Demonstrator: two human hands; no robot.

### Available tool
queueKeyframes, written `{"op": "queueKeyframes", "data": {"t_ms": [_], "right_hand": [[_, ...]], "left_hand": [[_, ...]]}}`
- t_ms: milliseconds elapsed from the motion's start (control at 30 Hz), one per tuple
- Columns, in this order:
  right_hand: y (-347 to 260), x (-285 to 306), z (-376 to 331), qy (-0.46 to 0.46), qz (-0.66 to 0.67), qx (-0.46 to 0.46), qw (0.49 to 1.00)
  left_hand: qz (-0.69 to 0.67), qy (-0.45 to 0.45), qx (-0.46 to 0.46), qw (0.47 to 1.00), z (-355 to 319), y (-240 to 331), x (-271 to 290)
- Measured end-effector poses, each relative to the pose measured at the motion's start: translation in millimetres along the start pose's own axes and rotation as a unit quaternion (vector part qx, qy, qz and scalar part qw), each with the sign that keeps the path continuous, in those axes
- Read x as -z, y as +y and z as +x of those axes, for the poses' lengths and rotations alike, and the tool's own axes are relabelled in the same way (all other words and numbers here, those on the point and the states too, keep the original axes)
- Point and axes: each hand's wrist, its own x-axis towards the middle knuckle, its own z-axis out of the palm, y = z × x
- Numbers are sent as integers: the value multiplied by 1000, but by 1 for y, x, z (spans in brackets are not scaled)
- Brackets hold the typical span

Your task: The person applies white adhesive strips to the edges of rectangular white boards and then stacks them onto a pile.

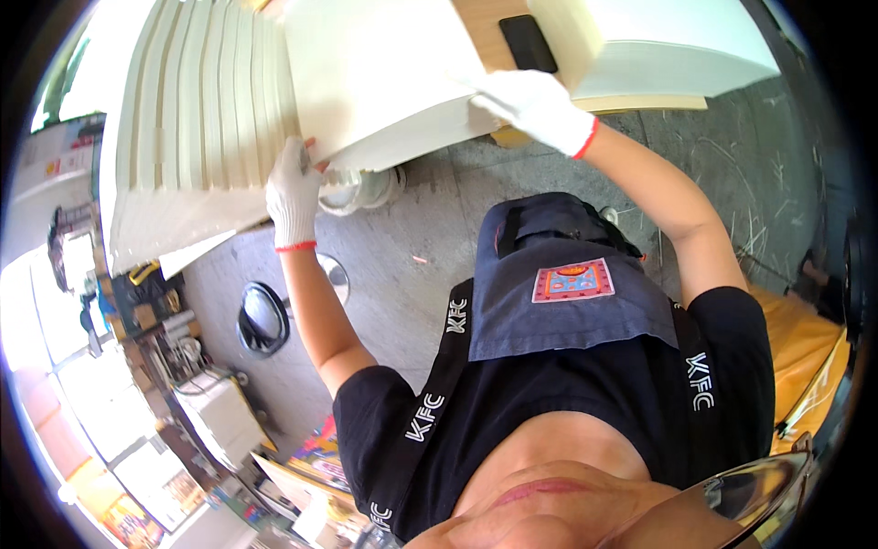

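Note:
My left hand, in a white glove with a red cuff, grips the lower left edge of a large white sheet. My right hand, gloved the same way, lies on the sheet's right edge with its fingers closed on it. The sheet rests partly over a fanned stack of cream paper bundles to the left. Beside my right hand a small black flat object lies on a wooden surface. Another thick cream stack sits to the right.
Grey concrete floor lies below. A clear tape roll sits under the sheet's edge. A round black-rimmed object is on the floor at left, cluttered shelves and a white box at far left, and orange material at right.

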Motion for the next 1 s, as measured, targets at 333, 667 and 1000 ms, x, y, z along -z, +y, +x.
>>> {"op": "queueKeyframes", "data": {"t_ms": [333, 667, 1000], "right_hand": [[15, 83, -30, -24, -17, -29, 999], [207, 278, -167, 241, -314, -442, 805], [252, 331, -168, 84, -253, -247, 932]], "left_hand": [[173, 19, -113, 978, 24, 131, 57], [-86, 0, -466, 880, 72, 419, -39], [-135, -19, -515, 846, 118, 586, -123]]}}
